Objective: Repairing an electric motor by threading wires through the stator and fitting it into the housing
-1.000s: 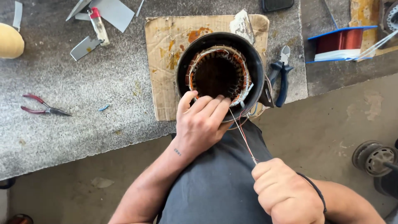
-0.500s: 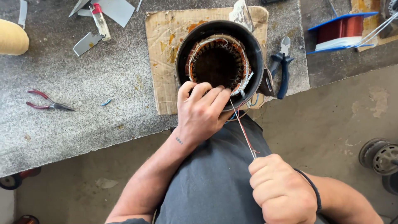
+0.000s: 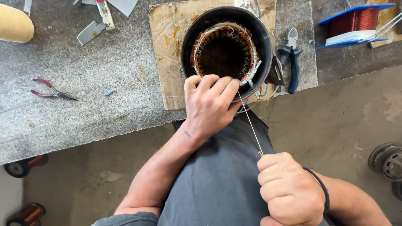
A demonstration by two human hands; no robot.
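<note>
Left hand (image 3: 209, 106) resting with fingers (image 3: 217, 86) curled on near rim of motor stator (image 3: 226, 50), upright on cardboard (image 3: 167, 50) at tabletop (image 3: 104, 83) edge. Right hand (image 3: 289, 190) fisted tightly around thin taut cord (image 3: 250, 123) running up to stator windings. Blue pliers (image 3: 292, 62) just beside stator.

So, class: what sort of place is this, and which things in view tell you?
Probably a motor rewinding or repair workshop. A motor stator with copper windings stands on cardboard on a rough bench, a spool of copper wire sits nearby, and blue-handled pliers and red-handled pliers lie on the bench.
</note>
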